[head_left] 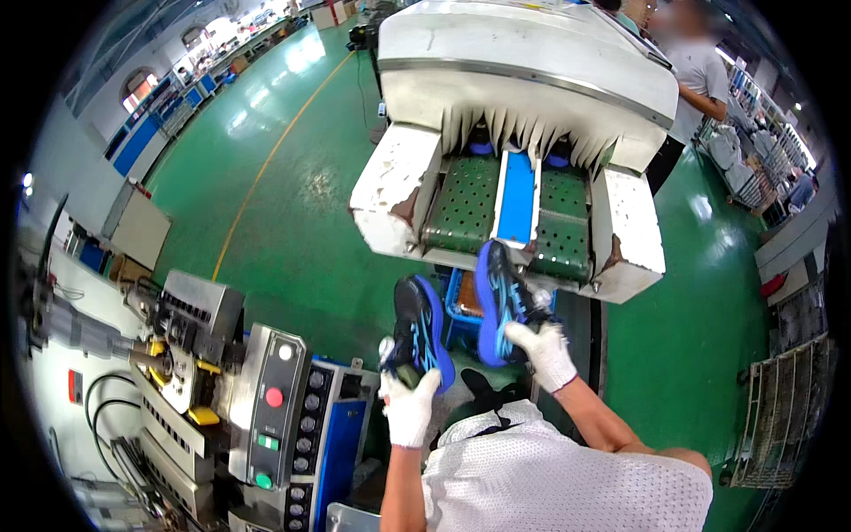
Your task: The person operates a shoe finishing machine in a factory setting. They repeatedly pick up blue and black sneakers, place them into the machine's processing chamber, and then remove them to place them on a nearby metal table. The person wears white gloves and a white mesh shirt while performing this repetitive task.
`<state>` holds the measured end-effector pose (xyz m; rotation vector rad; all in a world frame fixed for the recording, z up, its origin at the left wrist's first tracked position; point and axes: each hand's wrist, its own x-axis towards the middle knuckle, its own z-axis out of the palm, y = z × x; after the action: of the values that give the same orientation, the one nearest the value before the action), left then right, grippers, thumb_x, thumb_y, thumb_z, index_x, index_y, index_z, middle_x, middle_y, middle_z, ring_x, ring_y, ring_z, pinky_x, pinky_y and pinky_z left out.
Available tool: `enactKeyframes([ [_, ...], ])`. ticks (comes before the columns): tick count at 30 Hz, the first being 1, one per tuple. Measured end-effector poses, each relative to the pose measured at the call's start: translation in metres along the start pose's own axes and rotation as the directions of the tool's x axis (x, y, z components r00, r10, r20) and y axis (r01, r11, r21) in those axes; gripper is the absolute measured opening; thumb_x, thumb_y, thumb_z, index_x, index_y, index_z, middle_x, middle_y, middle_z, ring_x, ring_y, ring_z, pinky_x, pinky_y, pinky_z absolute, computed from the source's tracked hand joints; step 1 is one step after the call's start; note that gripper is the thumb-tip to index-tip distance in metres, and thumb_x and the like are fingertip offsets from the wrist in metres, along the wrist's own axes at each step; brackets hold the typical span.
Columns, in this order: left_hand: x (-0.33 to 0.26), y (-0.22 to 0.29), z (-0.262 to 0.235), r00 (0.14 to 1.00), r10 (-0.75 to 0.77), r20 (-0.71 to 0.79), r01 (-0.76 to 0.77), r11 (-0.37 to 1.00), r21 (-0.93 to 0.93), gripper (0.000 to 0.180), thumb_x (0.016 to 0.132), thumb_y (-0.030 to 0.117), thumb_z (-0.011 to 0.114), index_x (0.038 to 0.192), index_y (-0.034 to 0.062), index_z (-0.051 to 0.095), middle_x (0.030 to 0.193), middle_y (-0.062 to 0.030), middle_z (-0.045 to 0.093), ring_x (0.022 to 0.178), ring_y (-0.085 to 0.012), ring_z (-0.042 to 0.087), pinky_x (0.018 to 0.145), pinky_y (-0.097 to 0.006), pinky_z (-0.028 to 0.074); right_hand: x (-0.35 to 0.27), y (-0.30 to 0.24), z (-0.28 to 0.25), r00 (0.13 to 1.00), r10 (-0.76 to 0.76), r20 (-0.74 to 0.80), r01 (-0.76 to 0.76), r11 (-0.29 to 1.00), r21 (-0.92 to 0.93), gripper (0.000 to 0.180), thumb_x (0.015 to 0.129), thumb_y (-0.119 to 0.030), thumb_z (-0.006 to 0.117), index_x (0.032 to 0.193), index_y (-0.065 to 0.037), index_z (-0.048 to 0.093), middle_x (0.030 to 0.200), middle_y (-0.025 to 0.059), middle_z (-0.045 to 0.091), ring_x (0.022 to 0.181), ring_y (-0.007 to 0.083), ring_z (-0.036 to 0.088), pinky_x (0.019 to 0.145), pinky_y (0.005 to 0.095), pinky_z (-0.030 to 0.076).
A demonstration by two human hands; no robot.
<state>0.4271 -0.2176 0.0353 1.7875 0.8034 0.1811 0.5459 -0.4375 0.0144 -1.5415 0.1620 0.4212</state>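
Evidently two blue-soled shoes are being lifted off the conveyor at twelve o'clock, one clamped in the left hand (409, 410), one (498, 306) in the right hand (547, 353); steady carrying is needed next.

Shoe factory floor: glossy green painted floor (292, 177) with yellow lane line (266, 168), big white tunnel machine with perforated green conveyor belts (465, 204) centre top, grey push-button control panel (270, 408) lower left, blue-black sports shoes (421, 332) centre.
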Motion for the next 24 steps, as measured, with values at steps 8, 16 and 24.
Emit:
enactKeyframes([
  [8,0.25,0.111,0.198,0.768,0.633,0.093,-0.64,0.757,0.128,0.077,0.081,0.015,0.073,0.15,0.0011,0.04,0.133,-0.0243,0.062,0.124,-0.0383,0.061,0.107,-0.044,0.047,0.208,-0.067,-0.104,0.759,-0.502,-0.414,0.106,0.723,-0.683,0.087,0.083,-0.036,0.077,0.152,-0.001,0.038,0.131,0.0256,0.065,0.125,0.0421,0.061,0.107,0.0483,0.046],
  [16,0.307,0.113,0.235,0.78,0.592,0.203,-0.625,0.721,0.298,0.079,0.09,0.04,0.066,0.152,0.0,0.039,0.147,-0.0269,0.053,0.13,-0.041,0.058,0.109,-0.047,0.046,0.281,-0.126,-0.085,0.496,-0.821,-0.283,0.21,0.43,-0.878,0.062,0.091,-0.035,0.074,0.137,0.004,0.057,0.139,0.025,0.061,0.128,0.0394,0.059,0.109,0.0443,0.045],
  [24,0.056,-0.176,0.002,0.956,-0.295,-0.012,0.286,0.916,0.282,0.049,0.097,0.041,0.056,0.134,0.0105,0.065,0.13,-0.0215,0.067,0.118,-0.0379,0.066,0.1,-0.044,0.053,0.175,0.09,0.074,0.701,0.213,0.68,0.029,0.945,-0.326,0.06,0.097,-0.008,0.07,0.151,0.002,0.045,0.149,0.0195,0.055,0.132,0.026,0.057,0.106,0.0393,0.051],
])
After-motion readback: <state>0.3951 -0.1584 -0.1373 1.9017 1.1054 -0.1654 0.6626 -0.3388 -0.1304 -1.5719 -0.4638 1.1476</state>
